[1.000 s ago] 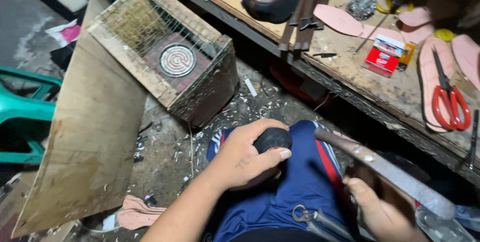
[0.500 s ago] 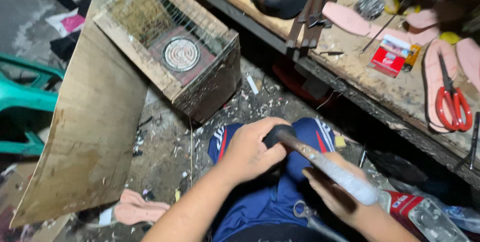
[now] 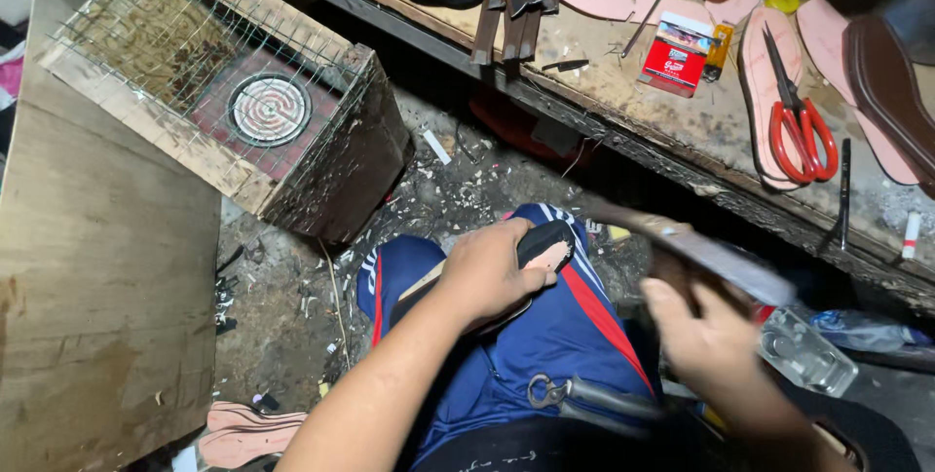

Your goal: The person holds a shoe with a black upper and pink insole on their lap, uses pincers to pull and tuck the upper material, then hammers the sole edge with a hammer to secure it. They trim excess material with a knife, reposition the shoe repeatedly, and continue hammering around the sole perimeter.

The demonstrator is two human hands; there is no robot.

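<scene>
Two hands busy: left hand (image 3: 487, 272) pressing a black shoe sole (image 3: 541, 246) onto the blue-clad knee (image 3: 545, 336), fingers clamped around it; right hand (image 3: 706, 336) gripping a blurred metal blade (image 3: 711, 253) beside.

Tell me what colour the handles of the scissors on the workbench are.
Red; the scissors lie on a pink insole, clearest in the head view.
</scene>
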